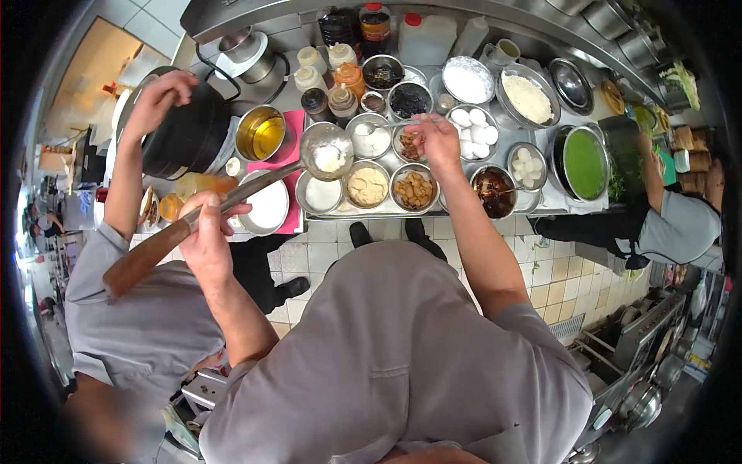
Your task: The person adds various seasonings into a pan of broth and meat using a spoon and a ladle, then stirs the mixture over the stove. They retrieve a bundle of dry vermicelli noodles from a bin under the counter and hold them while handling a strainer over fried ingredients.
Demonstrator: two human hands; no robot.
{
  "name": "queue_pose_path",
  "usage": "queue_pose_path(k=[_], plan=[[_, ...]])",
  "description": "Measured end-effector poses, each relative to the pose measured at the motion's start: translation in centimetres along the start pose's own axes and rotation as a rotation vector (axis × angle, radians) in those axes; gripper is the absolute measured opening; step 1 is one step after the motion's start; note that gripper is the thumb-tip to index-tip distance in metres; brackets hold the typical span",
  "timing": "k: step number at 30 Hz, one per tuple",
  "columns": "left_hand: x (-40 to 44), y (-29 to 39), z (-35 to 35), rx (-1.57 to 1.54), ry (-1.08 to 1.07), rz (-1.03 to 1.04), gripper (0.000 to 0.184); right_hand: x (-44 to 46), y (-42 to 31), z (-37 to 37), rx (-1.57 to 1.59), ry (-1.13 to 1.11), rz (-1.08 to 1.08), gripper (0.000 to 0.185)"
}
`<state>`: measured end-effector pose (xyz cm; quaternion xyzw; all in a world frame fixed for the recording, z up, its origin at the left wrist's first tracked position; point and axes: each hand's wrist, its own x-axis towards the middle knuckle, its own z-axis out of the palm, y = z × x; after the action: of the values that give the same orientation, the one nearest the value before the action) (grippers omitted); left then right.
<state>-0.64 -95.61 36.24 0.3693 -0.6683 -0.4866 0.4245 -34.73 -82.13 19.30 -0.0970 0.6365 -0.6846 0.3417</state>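
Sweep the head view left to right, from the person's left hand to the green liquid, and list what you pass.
Left hand → ladle's cup → pale yellow powder → right hand → dark sauce → green liquid.

- Here's the left hand (pixel 207 238), closed in a firm fist, thumb lying along the top!
- Left forearm (pixel 241 313) bare, angled up and outward from a bent elbow, wrist nearly straight.
- Over to the right hand (pixel 437 143), reaching farther forward, fingers bunched and pointing inward!
- Right forearm (pixel 483 232) bare, a long diagonal slanting in toward the middle.
- Hands well apart!
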Motion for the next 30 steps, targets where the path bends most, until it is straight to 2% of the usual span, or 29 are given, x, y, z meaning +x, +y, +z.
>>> queue_pose_path(k=[1, 4, 5, 8, 9, 12, 13, 16, 17, 18, 19, 21, 22, 25, 26, 28, 30], plan=[[0.2, 0.0, 0.1, 0.02, -0.031, -0.001, 0.019, -0.5, -0.2, 0.5, 0.022, -0.054, -0.03, 0.022], [0.5, -0.1, 0.9, -0.058, -0.059, 0.024, 0.019, -1.9, -0.3, 2.1, -0.435, 0.029, -0.539, 0.019], [0.4, -0.1, 1.0, -0.068, -0.047, 0.007, 0.018, -1.8, -0.2, 2.2, -0.568, 0.083, -0.615, 0.017], [-0.5, 1.0, 1.2, -0.026, -0.022, -0.004, 0.018, 0.4, 2.5, 2.1, -0.72, -0.051, -0.586, 0.018], [-0.9, 1.2, 1.2, -0.015, 0.004, 0.003, 0.018, 1.1, 3.0, 2.1, -0.791, -0.183, -0.46, 0.024], [-2.6, 1.4, 0.6, -0.068, 0.093, 0.004, 0.018, 1.3, 2.6, 2.6, -0.947, 0.114, -0.711, 0.032], [-3.3, 1.6, 0.3, -0.068, 0.135, -0.013, 0.017, 0.6, 0.0, 2.9, -0.979, 0.172, -0.913, 0.037], [-6.0, 2.6, 0.4, -0.081, 0.248, -0.007, 0.021, 0.1, -2.4, 5.2, -0.545, -0.163, -0.69, 0.035], [-7.0, 2.8, 0.4, -0.067, 0.265, -0.003, 0.022, -0.2, -3.0, 6.7, -0.426, -0.338, -0.511, 0.032], [-8.2, 3.0, 0.4, -0.067, 0.292, 0.006, 0.021, -0.1, -2.9, 8.4, -0.38, -0.461, -0.346, 0.041], [-9.6, 3.4, 0.8, -0.076, 0.338, 0.004, 0.02, 1.3, -1.2, 10.3, -0.43, -0.503, -0.376, 0.051], [-13.2, 4.3, 1.7, -0.066, 0.457, -0.003, 0.02, 5.4, 3.7, 14.0, -0.592, -0.448, -0.665, 0.068], [-15.4, 4.7, 2.2, -0.048, 0.536, -0.007, 0.021, 6.7, 5.1, 15.8, -0.68, -0.342, -0.93, 0.076], [-23.3, 5.4, 4.0, -0.061, 0.78, -0.106, 0.02, 9.9, 4.5, 19.3, -0.706, -0.559, -0.946, 0.071], [-26.0, 6.5, 4.6, -0.019, 0.815, -0.249, 0.019, 10.8, 4.7, 20.8, -0.751, -0.665, -0.964, 0.07], [-32.2, 6.5, 6.7, -0.124, 1.061, -0.217, 0.022, 11.3, 6.2, 24.1, -0.845, -0.858, -0.992, 0.068], [-39.4, 7.3, 8.8, -0.181, 1.252, -0.177, 0.026, 11.7, 7.3, 27.0, -0.956, -0.928, -1.014, 0.067]])
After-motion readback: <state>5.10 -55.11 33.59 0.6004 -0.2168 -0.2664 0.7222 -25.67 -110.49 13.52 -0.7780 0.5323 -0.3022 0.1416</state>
